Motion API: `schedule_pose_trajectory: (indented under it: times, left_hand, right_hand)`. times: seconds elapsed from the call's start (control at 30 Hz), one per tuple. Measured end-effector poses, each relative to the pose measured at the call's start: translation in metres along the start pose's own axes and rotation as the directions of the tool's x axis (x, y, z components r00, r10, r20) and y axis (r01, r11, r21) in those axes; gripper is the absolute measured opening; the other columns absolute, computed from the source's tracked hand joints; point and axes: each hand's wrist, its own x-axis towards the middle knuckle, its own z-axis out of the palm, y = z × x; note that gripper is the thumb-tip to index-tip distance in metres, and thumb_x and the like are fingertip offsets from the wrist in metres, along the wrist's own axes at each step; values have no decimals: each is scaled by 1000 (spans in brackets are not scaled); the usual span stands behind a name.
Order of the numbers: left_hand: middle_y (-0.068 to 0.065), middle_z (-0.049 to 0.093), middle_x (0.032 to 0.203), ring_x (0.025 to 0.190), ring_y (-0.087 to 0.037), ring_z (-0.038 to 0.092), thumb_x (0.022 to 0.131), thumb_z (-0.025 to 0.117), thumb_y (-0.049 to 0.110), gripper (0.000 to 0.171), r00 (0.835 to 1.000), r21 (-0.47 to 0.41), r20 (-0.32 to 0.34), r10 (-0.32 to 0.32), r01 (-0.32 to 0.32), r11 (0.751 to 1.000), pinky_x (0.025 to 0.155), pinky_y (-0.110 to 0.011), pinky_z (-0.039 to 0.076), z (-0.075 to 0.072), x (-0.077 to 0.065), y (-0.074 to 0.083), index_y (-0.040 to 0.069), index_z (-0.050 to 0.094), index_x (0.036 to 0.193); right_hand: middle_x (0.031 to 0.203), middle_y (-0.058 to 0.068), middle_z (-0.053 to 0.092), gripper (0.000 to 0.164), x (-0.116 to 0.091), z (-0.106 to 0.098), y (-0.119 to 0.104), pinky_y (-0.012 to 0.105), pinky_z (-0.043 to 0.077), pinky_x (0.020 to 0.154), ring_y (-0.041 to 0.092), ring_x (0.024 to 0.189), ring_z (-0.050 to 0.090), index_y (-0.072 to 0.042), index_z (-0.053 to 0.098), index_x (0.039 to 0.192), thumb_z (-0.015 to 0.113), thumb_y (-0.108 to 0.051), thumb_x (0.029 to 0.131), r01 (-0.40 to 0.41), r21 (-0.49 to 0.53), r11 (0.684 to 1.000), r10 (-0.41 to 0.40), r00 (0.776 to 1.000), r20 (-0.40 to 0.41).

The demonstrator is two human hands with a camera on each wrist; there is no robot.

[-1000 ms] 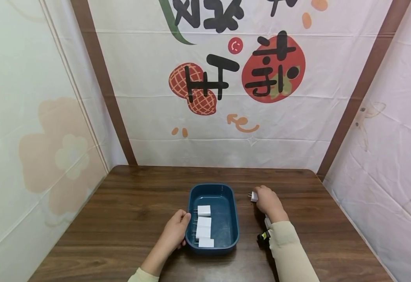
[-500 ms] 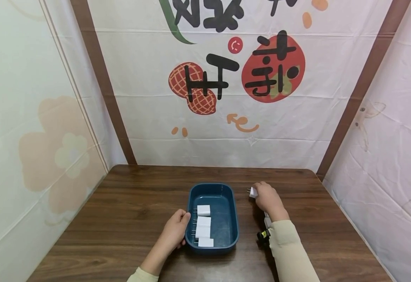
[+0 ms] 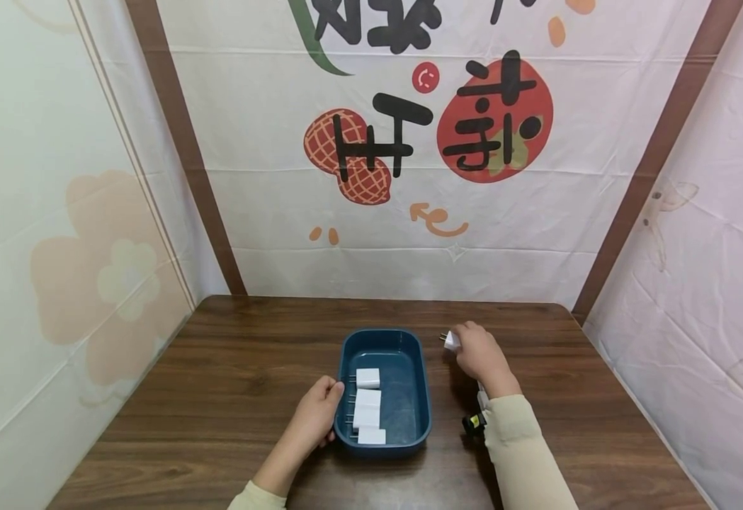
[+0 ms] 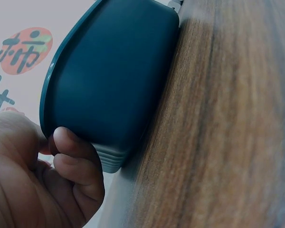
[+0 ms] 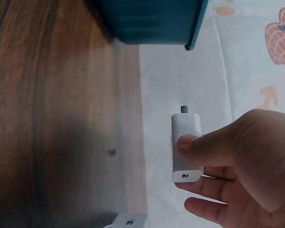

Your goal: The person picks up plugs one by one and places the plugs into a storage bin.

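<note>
My left hand (image 3: 315,412) holds the left rim of a dark blue rectangular tray (image 3: 425,393). In the left wrist view, thumb side and curled fingers clasp the tray's edge (image 4: 46,90). Several white USB charger plugs (image 3: 367,377) lie in a column along the tray's left side, prongs pointing left. To the right of the tray, my right hand (image 3: 482,354) pinches another white charger plug (image 3: 451,341), lifted off the table. The right wrist view shows the thumb across this charger (image 5: 186,128), its USB port facing the camera and its prongs pointing toward the tray.
One more white charger (image 3: 482,397) sits on the table, partly hidden by my right wrist; the right wrist view catches its end (image 5: 129,221). A black item with a yellow-green mark (image 3: 474,423) is beside my right sleeve. Printed cloth walls (image 3: 269,212) surround the brown wooden table (image 3: 250,368).
My right hand has raised the charger and moved it slightly away from me and left toward the tray. My left hand has stayed on the rim.
</note>
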Motion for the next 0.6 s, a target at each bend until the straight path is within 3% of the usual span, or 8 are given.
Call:
schedule_pose_trajectory:
  times: [0.6]
  left_hand:
    - [-9,52,60,40,-18,49,110,45,32,29,1000,18,-5,-8,8,1000,35,-27,39,1,-1,2,6,56,112]
  right_hand:
    - [121,14,66,45,3,-19,-36,49,53,98,33,110,62,-3,64,131,71,2,86,99,-39,994,-101,994,-52]
